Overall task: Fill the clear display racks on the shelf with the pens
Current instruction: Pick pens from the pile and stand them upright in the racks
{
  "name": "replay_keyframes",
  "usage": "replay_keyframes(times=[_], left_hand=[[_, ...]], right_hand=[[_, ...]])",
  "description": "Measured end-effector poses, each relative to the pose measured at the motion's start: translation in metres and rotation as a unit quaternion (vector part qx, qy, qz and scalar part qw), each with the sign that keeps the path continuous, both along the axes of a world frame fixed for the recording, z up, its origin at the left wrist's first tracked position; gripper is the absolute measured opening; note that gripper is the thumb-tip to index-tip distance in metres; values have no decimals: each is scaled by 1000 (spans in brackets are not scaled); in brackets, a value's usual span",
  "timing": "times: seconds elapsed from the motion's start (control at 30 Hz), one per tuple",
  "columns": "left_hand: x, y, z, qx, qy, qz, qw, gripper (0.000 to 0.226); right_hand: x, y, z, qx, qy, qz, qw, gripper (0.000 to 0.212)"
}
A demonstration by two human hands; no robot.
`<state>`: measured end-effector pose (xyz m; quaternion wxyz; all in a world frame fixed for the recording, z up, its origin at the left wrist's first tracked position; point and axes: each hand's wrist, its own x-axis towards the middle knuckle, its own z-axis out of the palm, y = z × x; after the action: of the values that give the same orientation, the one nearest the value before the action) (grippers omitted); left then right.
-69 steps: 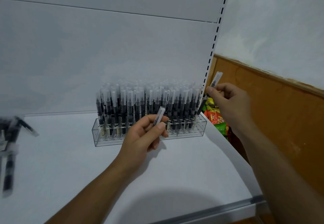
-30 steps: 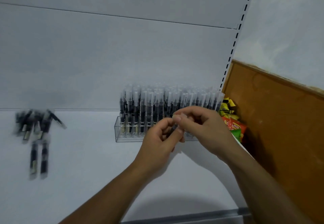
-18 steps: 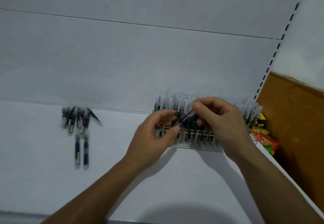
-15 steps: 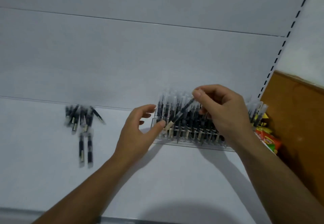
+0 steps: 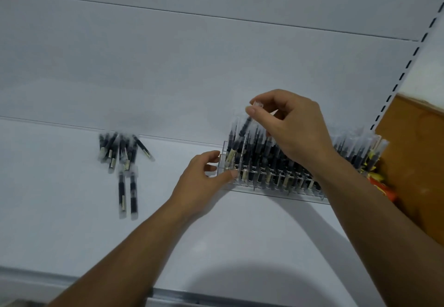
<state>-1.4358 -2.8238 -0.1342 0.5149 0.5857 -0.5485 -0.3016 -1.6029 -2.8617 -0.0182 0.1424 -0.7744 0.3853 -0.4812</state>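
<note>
A clear display rack (image 5: 274, 190) stands on the white shelf against the back panel, packed with several upright black pens with clear caps. My right hand (image 5: 288, 126) pinches one pen (image 5: 239, 143) by its clear cap and holds it tilted over the rack's left end, its lower tip down among the front slots. My left hand (image 5: 204, 182) rests against the rack's left front corner, thumb and fingers touching the clear wall. A loose pile of pens (image 5: 122, 155) lies on the shelf to the left.
The white shelf (image 5: 240, 246) has a metal front edge (image 5: 192, 299) below my arms. A slotted upright (image 5: 406, 66) runs up the right side, with a brown board (image 5: 415, 162) and colourful packets (image 5: 382, 186) beyond it.
The pen passed from both hands into my right hand alone, which swung it upright and lowered it into the rack's left end. My left hand let go and moved to the rack's corner.
</note>
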Motion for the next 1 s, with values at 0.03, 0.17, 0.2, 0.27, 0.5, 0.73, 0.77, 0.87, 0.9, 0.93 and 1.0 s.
replay_keyframes(times=[0.03,0.17,0.2,0.27,0.5,0.73,0.77,0.87,0.9,0.93,1.0], left_hand=[[0,-1,0,2,7,0,1000,48],[1,-1,-1,5,20,-2,1000,46],[1,-1,-1,5,20,-2,1000,47],[1,-1,-1,6,20,0,1000,49],[1,-1,0,8,10,-6,1000,40],[1,0,0,9,9,-2,1000,45],[2,1,0,9,8,-1,1000,49],[4,8,3,6,8,16,1000,62],[7,13,6,3,14,23,1000,62],[11,17,8,-4,7,28,1000,58],[26,28,13,-13,-59,37,997,49]], right_hand=[[0,-1,2,-5,14,-4,1000,10],[0,-4,1,-1,72,-9,997,12],[2,-4,-1,0,86,-10,996,16],[6,-3,-4,1,122,-12,992,23],[17,1,-9,-27,249,-18,968,17],[16,8,-8,-26,261,-28,965,22],[15,9,-7,-30,264,-30,963,25],[10,14,-3,-54,235,-39,970,30],[9,18,-3,-69,204,-40,976,28],[10,22,-3,-83,171,-36,981,25],[17,33,-8,-91,123,-7,988,18]])
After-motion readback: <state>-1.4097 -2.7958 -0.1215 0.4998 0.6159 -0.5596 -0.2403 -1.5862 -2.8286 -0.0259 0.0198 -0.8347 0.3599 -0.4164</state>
